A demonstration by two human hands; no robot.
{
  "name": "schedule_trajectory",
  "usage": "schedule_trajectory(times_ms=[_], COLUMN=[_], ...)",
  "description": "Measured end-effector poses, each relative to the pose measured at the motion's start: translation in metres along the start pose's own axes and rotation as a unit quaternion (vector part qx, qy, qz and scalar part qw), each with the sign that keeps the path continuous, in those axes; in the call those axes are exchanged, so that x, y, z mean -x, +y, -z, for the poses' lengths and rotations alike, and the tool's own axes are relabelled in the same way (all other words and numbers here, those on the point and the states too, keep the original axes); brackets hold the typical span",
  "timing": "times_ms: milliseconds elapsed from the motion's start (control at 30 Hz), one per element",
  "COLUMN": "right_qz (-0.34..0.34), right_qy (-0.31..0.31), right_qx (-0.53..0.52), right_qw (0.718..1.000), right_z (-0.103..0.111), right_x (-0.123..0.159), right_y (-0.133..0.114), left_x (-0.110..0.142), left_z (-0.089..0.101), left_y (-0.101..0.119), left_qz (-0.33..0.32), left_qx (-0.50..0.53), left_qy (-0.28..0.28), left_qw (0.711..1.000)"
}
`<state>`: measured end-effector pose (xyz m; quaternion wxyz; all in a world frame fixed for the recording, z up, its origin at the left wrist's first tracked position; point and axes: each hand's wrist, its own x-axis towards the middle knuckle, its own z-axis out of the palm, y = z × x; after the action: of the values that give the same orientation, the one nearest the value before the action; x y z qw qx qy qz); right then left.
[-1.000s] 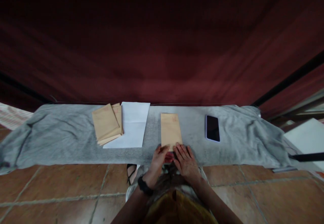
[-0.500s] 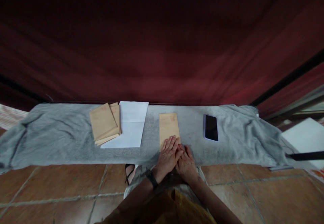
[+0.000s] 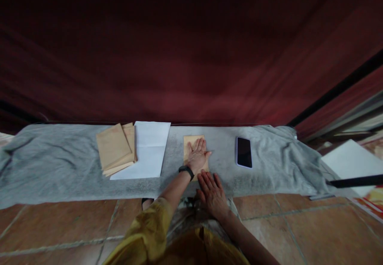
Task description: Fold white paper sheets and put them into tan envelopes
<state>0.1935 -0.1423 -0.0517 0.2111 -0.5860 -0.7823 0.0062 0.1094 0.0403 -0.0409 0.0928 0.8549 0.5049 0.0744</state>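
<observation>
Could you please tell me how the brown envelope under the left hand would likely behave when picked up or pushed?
The envelope looks thin and papery, so it is probably light and may bend when lifted. Lying flat on the gray cloth, it would likely slide rather than roll. The left hand, spread across it, might hold it still.

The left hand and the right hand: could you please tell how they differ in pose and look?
The left hand lies across the middle of the brown paper; the right hand has its fingertips at the paper's near right corner. The left hand wears a dark band at its wrist; the right hand wears none. Both are open, palms down.
</observation>
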Motion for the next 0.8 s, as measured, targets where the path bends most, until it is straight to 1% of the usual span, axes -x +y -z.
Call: schedule_trajectory(times_ms=[100, 200, 333, 433, 567, 800], right_qz=[0.011, 0.017, 0.017, 0.017, 0.01, -0.002], right_qy=[-0.004, -0.001, 0.0, 0.001, 0.008, 0.015], right_qx=[0.022, 0.032, 0.035, 0.037, 0.027, 0.008], right_qw=[1.0, 0.999, 0.999, 0.999, 1.0, 1.0], right_z=[-0.003, -0.005, -0.005, -0.005, -0.008, -0.014], right_x=[0.001, 0.002, 0.002, 0.002, 0.002, 0.002], right_y=[0.002, 0.004, 0.004, 0.003, 0.002, 0.002], left_x=[-0.01, -0.015, -0.007, 0.012, 0.046, 0.104], left_z=[0.005, 0.009, 0.009, 0.006, 0.001, -0.001], left_y=[-0.001, -0.003, -0.008, -0.014, -0.019, -0.021], left_qz=[0.012, 0.013, -0.008, -0.042, -0.076, -0.117], left_qx=[-0.01, -0.016, -0.016, -0.016, -0.019, -0.023], left_qy=[-0.027, -0.043, -0.041, -0.038, -0.032, 0.008], left_qw=[0.999, 0.999, 0.999, 0.998, 0.996, 0.993])
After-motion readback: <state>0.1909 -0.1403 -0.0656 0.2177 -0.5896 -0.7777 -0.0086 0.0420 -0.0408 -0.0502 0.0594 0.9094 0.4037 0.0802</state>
